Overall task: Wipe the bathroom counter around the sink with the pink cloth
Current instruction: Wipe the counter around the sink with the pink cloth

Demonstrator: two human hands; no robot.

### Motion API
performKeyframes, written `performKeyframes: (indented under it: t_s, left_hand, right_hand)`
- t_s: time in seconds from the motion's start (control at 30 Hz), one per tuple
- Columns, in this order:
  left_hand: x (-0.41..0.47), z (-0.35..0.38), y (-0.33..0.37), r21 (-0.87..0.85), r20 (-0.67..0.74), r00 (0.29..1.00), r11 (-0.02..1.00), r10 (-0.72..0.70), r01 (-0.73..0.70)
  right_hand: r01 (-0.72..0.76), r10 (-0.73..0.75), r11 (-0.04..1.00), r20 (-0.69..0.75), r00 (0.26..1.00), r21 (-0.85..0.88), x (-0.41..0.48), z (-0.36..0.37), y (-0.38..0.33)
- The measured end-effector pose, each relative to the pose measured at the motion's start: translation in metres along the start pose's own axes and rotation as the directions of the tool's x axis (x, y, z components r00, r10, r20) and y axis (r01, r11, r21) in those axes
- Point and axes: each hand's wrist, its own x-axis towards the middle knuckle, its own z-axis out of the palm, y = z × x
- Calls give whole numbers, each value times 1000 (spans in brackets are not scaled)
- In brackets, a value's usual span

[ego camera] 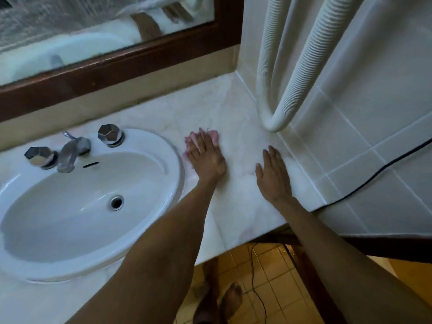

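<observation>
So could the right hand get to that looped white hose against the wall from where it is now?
Probably yes. The right hand lies flat and empty on the counter, and the bottom of the white hose loop hangs just beyond its fingertips. Only bare counter lies between them; the left hand with the pink cloth is off to the side.

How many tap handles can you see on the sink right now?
2. One tap handle sits left of the spout; the other tap handle sits right of it, nearer the left hand pressing the pink cloth. None looks hidden.
</observation>
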Motion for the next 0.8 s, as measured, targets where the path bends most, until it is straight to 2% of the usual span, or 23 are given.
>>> performKeyframes:
  t_s: [0.07, 0.1, 0.17, 0.23, 0.27, 0.33, 0.4, 0.47, 0.5, 0.53, 0.6, 0.7, 0.73, 0.8]
  left_hand:
    - [-13, 9, 4, 40, 87, 976, 978, 199, -203]
    - [-28, 11, 4, 69, 133, 936, 939, 326, -337]
    - [-52, 8, -10, 73, 260, 801, 816, 539, -573]
    - [-49, -7, -35, 42, 323, 693, 721, 645, -691]
    - [-38, -15, -46, 70, 316, 688, 707, 654, -704]
    - [-6, -23, -58, 154, 271, 750, 742, 604, -653]
    - [26, -21, -47, 202, 248, 840, 822, 483, -532]
    - [40, -10, -20, 170, 193, 930, 922, 314, -347]
    - [39, -5, -5, 137, 172, 953, 952, 249, -273]
    - [34, -1, 7, 112, 171, 955, 958, 244, -264]
    - [10, 7, 15, 95, 215, 892, 901, 397, -424]
    - [-25, -7, -12, 47, 314, 710, 736, 630, -675]
    - [-30, -12, -27, 52, 341, 665, 693, 665, -719]
    - [-29, -23, -50, 65, 383, 623, 652, 682, -755]
  right_hand:
    - [16, -16, 1000, -22, 1000, 4, -2, 0, 3]
    - [24, -24, 1000, -29, 999, 5, -2, 2, 3]
    - [17, -16, 1000, -30, 999, 18, -2, 5, 2]
    - [-1, 1, 1000, -29, 1000, 16, -2, 6, 2]
    - [2, -2, 1000, -32, 999, 7, -2, 7, 2]
    - [8, -8, 1000, -31, 999, 1, -2, 8, 3]
    - [14, -14, 1000, -31, 999, 2, -3, 10, 5]
    - [12, -11, 1000, -39, 999, 6, -3, 12, 5]
    - [5, -5, 1000, -40, 999, 11, -3, 12, 5]
    - [0, 1, 1000, -42, 999, 14, -3, 11, 5]
    - [4, -4, 1000, -43, 999, 4, -3, 9, 6]
    - [16, -16, 1000, -29, 999, -10, -2, 7, 5]
    - [14, -15, 1000, -28, 999, -16, -2, 7, 4]
    - [7, -8, 1000, -30, 1000, -25, -2, 6, 2]
